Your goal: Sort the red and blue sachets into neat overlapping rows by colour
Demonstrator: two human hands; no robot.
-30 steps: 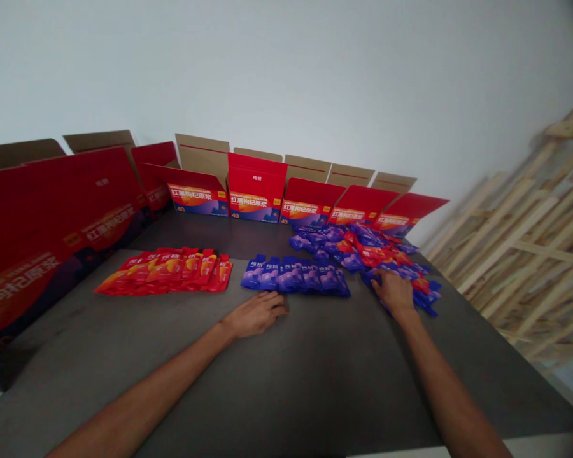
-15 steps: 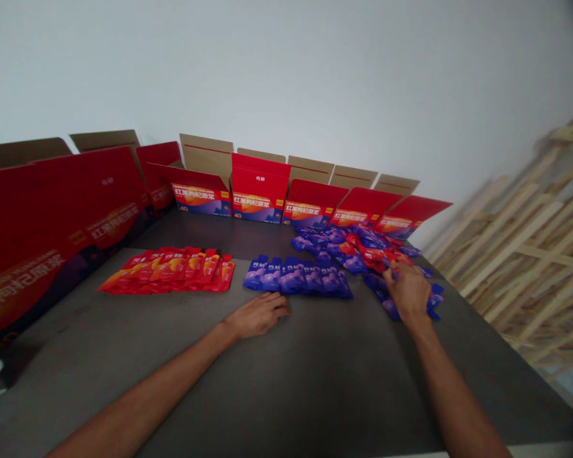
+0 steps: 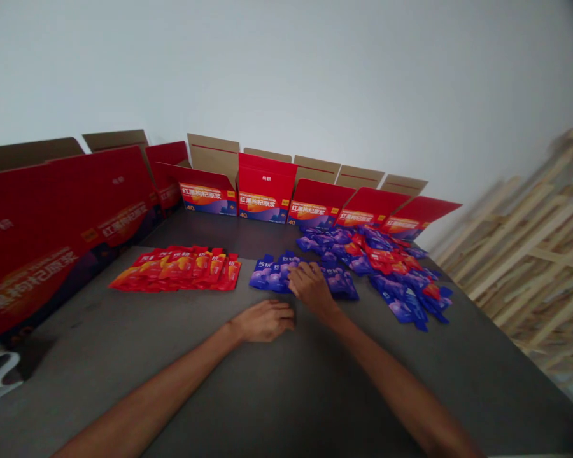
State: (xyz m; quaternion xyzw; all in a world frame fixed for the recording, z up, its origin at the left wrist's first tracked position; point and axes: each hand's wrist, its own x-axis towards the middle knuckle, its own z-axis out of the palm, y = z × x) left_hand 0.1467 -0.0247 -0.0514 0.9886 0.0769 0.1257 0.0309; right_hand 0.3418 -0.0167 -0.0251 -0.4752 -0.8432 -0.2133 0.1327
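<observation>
Glossy blue sachets point(image 3: 270, 278), overlapping row, under right hand point(image 3: 310, 286)

Red sachets point(image 3: 174, 270) carry orange patches, blue sachets point(image 3: 267, 277) pale purple clouds

There are one left hand point(image 3: 263, 321), one right hand point(image 3: 310, 287), five red boxes point(image 3: 265, 200), one big box point(image 3: 52, 248), one red pack row point(image 3: 176, 270), one blue pack row point(image 3: 267, 277), and one mixed pile point(image 3: 377, 261).
</observation>
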